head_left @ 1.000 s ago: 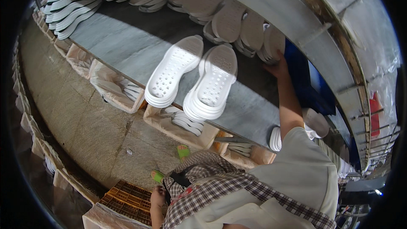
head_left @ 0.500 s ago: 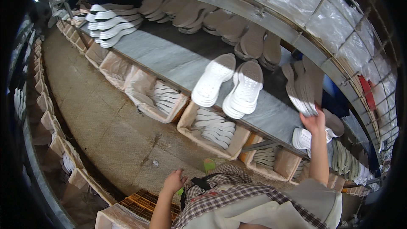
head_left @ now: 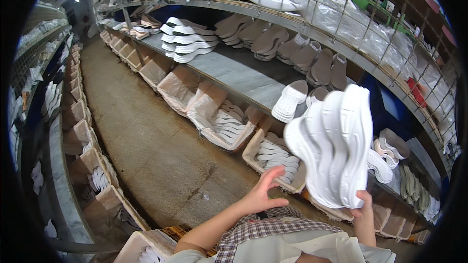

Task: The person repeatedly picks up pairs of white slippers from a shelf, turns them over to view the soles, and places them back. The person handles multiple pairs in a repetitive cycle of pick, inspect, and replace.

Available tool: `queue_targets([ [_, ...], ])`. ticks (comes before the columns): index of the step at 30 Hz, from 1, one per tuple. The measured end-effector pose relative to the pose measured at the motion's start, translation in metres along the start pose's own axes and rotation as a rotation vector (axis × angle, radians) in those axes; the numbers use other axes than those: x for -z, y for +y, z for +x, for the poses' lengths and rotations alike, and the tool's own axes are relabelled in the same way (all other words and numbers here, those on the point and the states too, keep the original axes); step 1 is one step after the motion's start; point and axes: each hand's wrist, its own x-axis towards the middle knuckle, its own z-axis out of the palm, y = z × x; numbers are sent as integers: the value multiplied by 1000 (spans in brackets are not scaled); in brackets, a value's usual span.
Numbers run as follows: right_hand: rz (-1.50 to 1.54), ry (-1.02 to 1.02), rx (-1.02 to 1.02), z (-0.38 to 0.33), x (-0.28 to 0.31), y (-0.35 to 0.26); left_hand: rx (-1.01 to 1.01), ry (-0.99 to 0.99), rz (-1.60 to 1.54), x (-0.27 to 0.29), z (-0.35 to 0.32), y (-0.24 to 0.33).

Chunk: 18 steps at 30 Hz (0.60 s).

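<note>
Several white soles [head_left: 331,151] form one bundle, standing on end side by side, in front of the shelf [head_left: 239,75] and covering part of its front edge from view. The right hand [head_left: 361,204] is clamped on the lower end of this bundle. The left hand [head_left: 267,191] holds nothing, its thumb and fingers spread apart, near a lined crate [head_left: 251,160] with more soles inside, below the shelf's front edge. A short stack [head_left: 288,101] sits at that edge, just left of the bundle's top. Along the back edge runs a shaded row of soles [head_left: 270,41], and toward the left a wavy white pile [head_left: 187,48] lies near the front edge. Some greenish soles [head_left: 409,185] stand to the bundle's right.
</note>
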Motion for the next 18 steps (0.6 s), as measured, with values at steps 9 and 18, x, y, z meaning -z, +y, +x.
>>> queue_targets([
  [9, -483, -436, 252, 109, -144, 85, -174, 497, -69, 29, -7, 53],
  [18, -464, -795, 428, 141, -188, 133, -350, 1061, -143, 45, -47, 93],
])
